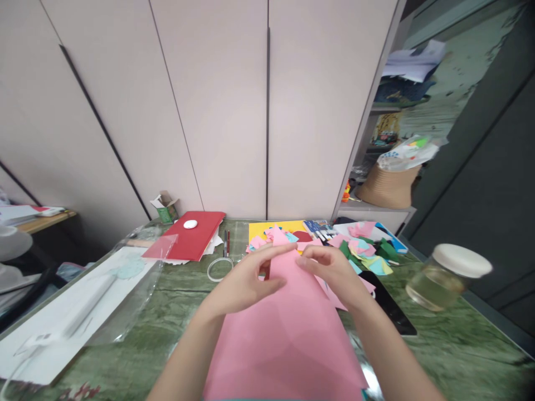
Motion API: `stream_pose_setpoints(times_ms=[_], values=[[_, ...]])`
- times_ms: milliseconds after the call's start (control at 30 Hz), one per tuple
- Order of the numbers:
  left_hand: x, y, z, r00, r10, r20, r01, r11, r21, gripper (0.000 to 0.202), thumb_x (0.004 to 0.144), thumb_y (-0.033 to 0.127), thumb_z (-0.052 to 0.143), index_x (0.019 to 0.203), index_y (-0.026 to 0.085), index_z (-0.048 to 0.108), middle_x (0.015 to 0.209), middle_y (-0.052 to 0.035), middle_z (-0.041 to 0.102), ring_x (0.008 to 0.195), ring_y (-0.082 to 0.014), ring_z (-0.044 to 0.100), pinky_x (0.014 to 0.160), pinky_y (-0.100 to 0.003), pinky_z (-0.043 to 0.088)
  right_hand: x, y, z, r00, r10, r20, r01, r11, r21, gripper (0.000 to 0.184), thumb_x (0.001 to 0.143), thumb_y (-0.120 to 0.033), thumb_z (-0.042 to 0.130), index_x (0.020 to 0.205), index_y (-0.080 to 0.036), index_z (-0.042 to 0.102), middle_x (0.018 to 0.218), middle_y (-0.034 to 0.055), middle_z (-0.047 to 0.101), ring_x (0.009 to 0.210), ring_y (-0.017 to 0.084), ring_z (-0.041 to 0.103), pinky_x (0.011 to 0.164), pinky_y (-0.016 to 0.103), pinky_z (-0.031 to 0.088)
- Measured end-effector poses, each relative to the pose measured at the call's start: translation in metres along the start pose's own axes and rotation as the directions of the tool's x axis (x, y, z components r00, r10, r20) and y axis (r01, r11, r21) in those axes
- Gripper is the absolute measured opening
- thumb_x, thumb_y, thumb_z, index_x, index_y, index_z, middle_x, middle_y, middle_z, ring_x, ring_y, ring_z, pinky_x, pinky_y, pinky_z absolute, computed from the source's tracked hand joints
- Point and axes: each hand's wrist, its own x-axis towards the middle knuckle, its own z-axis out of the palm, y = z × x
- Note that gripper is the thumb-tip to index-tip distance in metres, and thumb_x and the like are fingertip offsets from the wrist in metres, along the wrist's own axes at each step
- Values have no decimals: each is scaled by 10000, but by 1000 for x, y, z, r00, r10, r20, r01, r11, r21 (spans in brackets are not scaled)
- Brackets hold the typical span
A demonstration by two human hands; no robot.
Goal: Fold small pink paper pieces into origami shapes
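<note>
A large sheet of pink paper (288, 334) stands up in front of me, narrowing to a folded-looking top. My left hand (254, 278) grips its upper left side, the thumb lying across the front and the fingers reaching along the top. At the upper right edge, my right hand (328, 267) pinches the same sheet between bent fingers and thumb. Some fingertips are hidden by the paper. Just behind the sheet lie pink, green and yellow paper pieces (370, 250).
A lidded jar of liquid (443, 278) stands right, near a black tablet (393, 306). A tape roll (220, 260), two pens (226, 243) and a red folder (196, 236) lie left of centre. Far left, a plastic sleeve (125, 306) covers white board. Cabinet doors (225, 111) rise behind.
</note>
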Motion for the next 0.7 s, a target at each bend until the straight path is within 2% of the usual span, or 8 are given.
stream_pose_setpoints(times_ms=[233, 367, 433, 500, 567, 600, 633, 700], values=[[1, -4, 4, 995, 11, -104, -20, 996, -85, 584, 788, 132, 558, 1322, 342, 445, 1375, -23, 456, 1039, -231, 520, 778, -344, 447, -2, -2, -16, 1000, -7, 27, 10, 991, -137, 289, 789, -396, 612, 610, -177, 553, 635, -25, 482, 582, 115, 437, 550, 256, 336], [4, -5, 9, 979, 25, -203, -76, 966, -247, 825, 784, 209, 630, 1438, 363, 153, 1285, -54, 526, 1083, -235, 524, 883, -378, 422, -4, -6, -19, 964, -259, -56, 227, 916, -331, 226, 813, -321, 603, 629, -193, 574, 654, -5, 545, 648, 148, 512, 623, 287, 403], [6, -6, 7, 960, 9, -279, -105, 938, -329, 918, 781, 264, 652, 1449, 341, 27, 1248, -60, 550, 1151, -231, 490, 932, -370, 390, -5, -8, -19, 831, -538, -142, 383, 738, -555, 129, 805, -246, 623, 682, -210, 613, 705, 17, 615, 737, 177, 546, 699, 320, 423], [9, -8, 3, 943, -43, -329, -105, 902, -419, 838, 809, 356, 612, 1450, 286, 76, 1228, -85, 557, 1162, -236, 494, 912, -348, 400, -8, -10, -21, 580, -804, -130, 420, 432, -798, 67, 761, -181, 674, 755, -246, 657, 768, 23, 663, 796, 195, 546, 754, 348, 418], [11, -11, -3, 955, -134, -266, -44, 820, -570, 707, 848, 493, 489, 1429, 219, 193, 1082, -107, 628, 975, -241, 613, 776, -328, 456, -12, -8, -23, 359, -933, -12, 347, 146, -927, 188, 707, -159, 728, 813, -308, 682, 809, 9, 675, 808, 195, 538, 768, 347, 415], [11, -11, -5, 972, -157, -173, 8, 763, -646, 696, 854, 560, 413, 1419, 201, 222, 991, -110, 658, 869, -244, 650, 704, -325, 466, -15, -7, -25, 313, -949, 45, 308, 57, -950, 235, 689, -163, 746, 831, -342, 688, 826, 0, 672, 812, 192, 536, 768, 338, 418], [11, -12, -6, 984, -163, -72, 66, 709, -702, 710, 846, 601, 376, 1411, 192, 243, 909, -107, 676, 779, -243, 668, 648, -320, 466, -17, -4, -26, 310, -947, 79, 281, 12, -960, 258, 684, -177, 754, 842, -371, 690, 831, -5, 663, 815, 190, 534, 768, 329, 421], [10, -10, -5, 990, -122, 75, 137, 650, -747, 750, 811, 576, 478, 1414, 205, 233, 829, -92, 693, 696, -236, 678, 605, -307, 463, -20, 2, -27, 381, -922, 68, 244, 30, -969, 233, 696, -225, 751, 842, -398, 693, 815, 1, 638, 817, 192, 532, 773, 323, 427]])
